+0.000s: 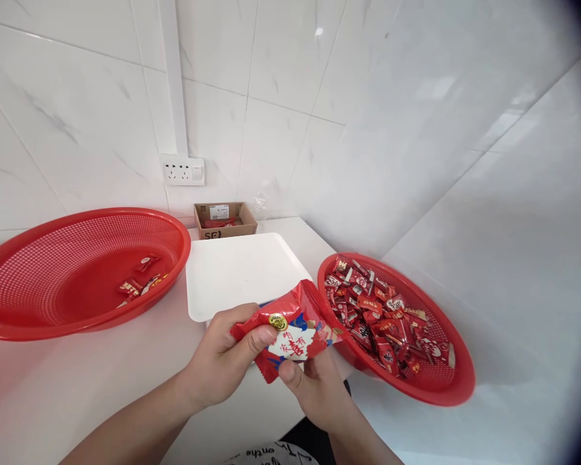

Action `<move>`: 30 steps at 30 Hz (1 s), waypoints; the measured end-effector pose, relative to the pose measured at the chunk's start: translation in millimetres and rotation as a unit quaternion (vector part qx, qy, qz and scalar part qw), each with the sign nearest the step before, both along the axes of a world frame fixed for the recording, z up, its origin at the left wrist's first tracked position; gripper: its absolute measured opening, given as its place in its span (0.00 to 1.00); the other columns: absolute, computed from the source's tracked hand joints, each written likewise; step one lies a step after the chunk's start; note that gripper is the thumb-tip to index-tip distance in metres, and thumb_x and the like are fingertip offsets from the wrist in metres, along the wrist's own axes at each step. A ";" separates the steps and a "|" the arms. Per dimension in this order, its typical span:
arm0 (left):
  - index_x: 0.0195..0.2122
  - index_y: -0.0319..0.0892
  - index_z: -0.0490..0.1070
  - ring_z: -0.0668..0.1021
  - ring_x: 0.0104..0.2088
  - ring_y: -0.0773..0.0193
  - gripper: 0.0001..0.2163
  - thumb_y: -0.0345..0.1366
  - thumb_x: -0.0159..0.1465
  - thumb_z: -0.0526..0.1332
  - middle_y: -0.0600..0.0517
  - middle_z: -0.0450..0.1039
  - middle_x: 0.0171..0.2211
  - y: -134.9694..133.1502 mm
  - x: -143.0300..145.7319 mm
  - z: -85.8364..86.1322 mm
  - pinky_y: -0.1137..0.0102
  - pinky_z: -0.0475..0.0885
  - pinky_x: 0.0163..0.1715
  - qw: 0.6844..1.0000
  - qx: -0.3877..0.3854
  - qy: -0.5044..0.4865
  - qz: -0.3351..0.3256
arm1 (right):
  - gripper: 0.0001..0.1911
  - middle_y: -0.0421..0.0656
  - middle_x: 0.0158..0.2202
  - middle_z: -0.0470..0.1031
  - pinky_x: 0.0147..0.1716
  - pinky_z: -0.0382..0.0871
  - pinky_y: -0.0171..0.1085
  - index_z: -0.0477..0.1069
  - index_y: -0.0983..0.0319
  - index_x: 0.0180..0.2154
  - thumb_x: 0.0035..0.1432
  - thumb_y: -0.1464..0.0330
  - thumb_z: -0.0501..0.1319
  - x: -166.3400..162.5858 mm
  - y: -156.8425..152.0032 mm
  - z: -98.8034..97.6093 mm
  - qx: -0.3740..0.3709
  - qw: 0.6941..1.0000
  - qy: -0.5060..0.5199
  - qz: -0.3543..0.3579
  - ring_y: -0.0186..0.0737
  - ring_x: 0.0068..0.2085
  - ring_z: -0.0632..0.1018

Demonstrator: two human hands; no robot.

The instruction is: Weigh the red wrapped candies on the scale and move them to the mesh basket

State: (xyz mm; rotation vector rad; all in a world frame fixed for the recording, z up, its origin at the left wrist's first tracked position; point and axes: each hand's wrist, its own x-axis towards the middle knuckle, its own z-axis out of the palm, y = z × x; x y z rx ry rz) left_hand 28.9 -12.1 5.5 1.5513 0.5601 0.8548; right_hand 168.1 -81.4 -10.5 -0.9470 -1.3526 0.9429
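Observation:
Both hands hold a red printed packet over the near edge of a white tray. My left hand pinches its left end, thumb on top. My right hand grips its lower right side from beneath. Just right of the packet, a red mesh basket is piled with several small red wrapped candies. To the left, a larger red mesh basket holds a few candies.
A small open cardboard box stands against the tiled wall behind the tray. A wall socket sits above it. White tiled walls meet in a corner at the back right. The white counter ends near my body.

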 end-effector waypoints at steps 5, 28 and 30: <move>0.22 0.41 0.61 0.61 0.23 0.68 0.24 0.57 0.61 0.60 0.56 0.59 0.20 -1.6 2.4 -1.9 0.72 0.58 0.23 1.000 -0.011 -0.026 0.002 | 0.18 0.46 0.45 0.80 0.48 0.75 0.43 0.74 0.52 0.52 0.65 0.54 0.57 0.7 0.3 -2.2 0.027 1.000 0.000 -0.002 0.46 0.44 0.80; 0.27 0.39 0.70 0.65 0.25 0.69 0.18 0.50 0.63 0.63 0.56 0.67 0.24 0.9 0.4 4.5 0.74 0.62 0.26 0.985 -0.094 -0.049 -0.134 | 0.30 0.48 0.43 0.83 0.45 0.77 0.43 0.77 0.56 0.50 0.57 0.43 0.58 7.4 -1.2 0.9 -0.011 0.999 0.001 -0.037 0.51 0.44 0.82; 0.27 0.39 0.69 0.64 0.25 0.69 0.18 0.49 0.63 0.63 0.56 0.66 0.23 1.6 0.6 4.5 0.74 0.61 0.26 0.982 -0.103 -0.045 -0.154 | 0.28 0.48 0.41 0.83 0.46 0.77 0.43 0.78 0.56 0.49 0.58 0.45 0.59 8.6 -1.3 3.4 -0.023 0.998 -0.004 -0.051 0.50 0.43 0.82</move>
